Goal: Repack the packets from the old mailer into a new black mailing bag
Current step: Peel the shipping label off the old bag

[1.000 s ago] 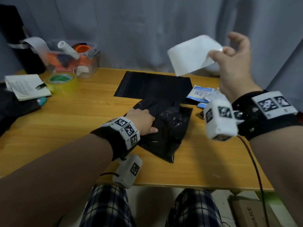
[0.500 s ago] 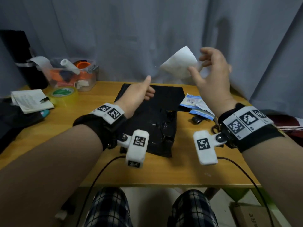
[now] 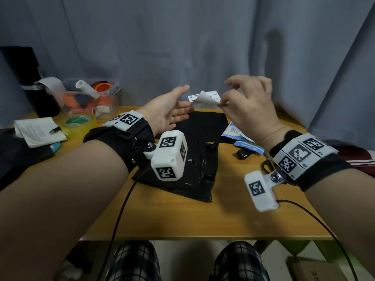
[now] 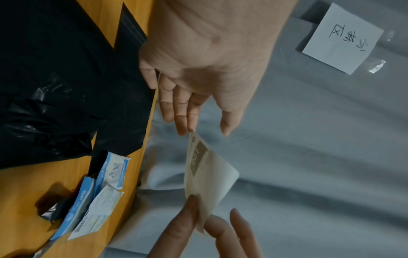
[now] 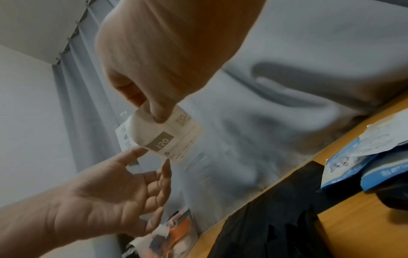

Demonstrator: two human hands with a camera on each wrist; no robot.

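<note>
My right hand (image 3: pixel 221 100) is raised over the back of the table and pinches a curled white shipping label (image 3: pixel 204 97) between thumb and fingers. The label (image 5: pixel 170 137) bears a grey "120" block. My left hand (image 3: pixel 187 98) is open, palm turned to the label, and its fingertips (image 4: pixel 191 130) just meet the label's (image 4: pixel 207 174) corner. The crumpled old black mailer (image 3: pixel 194 171) lies mid-table under my left wrist. Behind it the new black bag (image 3: pixel 209 122) lies flat. Blue-and-white packets (image 3: pixel 236 133) lie in a loose pile to its right.
At the back left are a clear box of supplies (image 3: pixel 89 98), a roll of tape (image 3: pixel 78 122) and a folded booklet (image 3: pixel 38 130). A small black scrap (image 3: pixel 243 154) lies by the packets. A grey curtain (image 3: pixel 203 47) hangs behind, with a handwritten note (image 4: pixel 341 38) taped to it.
My left hand has lifted off the crumpled mailer and risen, opening toward the label. My right hand has brought the label down and to the left, and the label has curled.
</note>
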